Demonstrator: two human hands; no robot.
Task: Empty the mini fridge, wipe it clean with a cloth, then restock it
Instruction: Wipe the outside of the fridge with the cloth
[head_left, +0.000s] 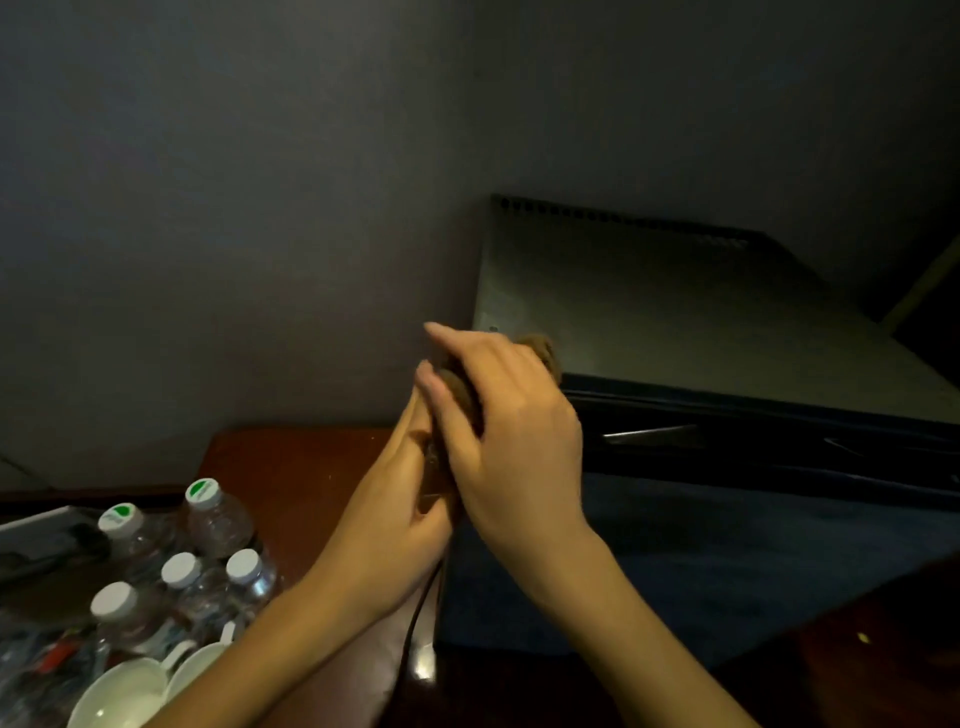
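Note:
A dark mini fridge (701, 322) stands at the right, seen from above, with its grey top lit. Both hands meet at its front left corner. My right hand (514, 431) is curled over a brown cloth (543, 353), which bunches out between the fingers. My left hand (395, 499) comes up from below and holds the lower part of the same cloth. Most of the cloth is hidden by the hands. Several water bottles (208, 545) with white caps stand on the brown table (301, 467) at the lower left.
Two white cups (124, 691) sit in front of the bottles, next to clear wrapped items at the far left. A dark cable (415, 618) runs down the table's right edge. A grey wall fills the background. Dark blue carpet lies below the fridge.

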